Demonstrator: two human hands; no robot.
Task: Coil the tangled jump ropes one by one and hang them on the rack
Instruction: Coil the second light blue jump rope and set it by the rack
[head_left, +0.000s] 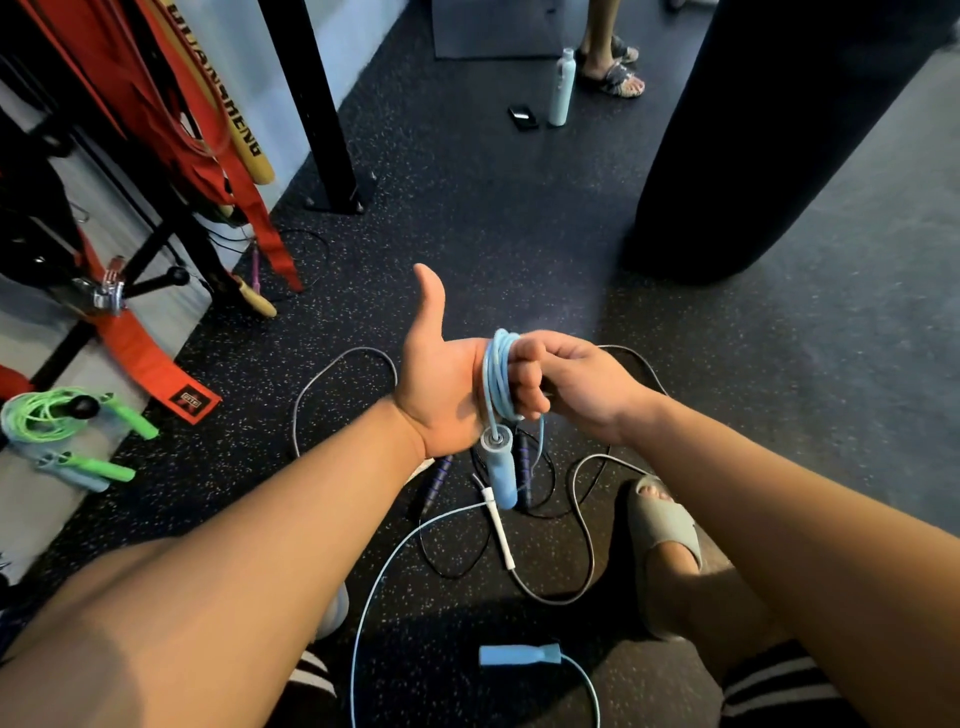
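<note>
blue jump rope (496, 376) coiled round left hand (441, 382), its fingers hidden, right hand (582, 384) gripping the coils

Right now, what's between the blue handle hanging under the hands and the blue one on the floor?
Head view: a slim white handle and its grey cord lie there on the floor, beside a black loop.

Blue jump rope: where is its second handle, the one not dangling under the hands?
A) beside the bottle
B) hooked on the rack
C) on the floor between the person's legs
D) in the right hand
C: the second blue handle lies on the floor at the bottom of the view, with rope trailing from it, while the other handle hangs below the left hand.
</note>
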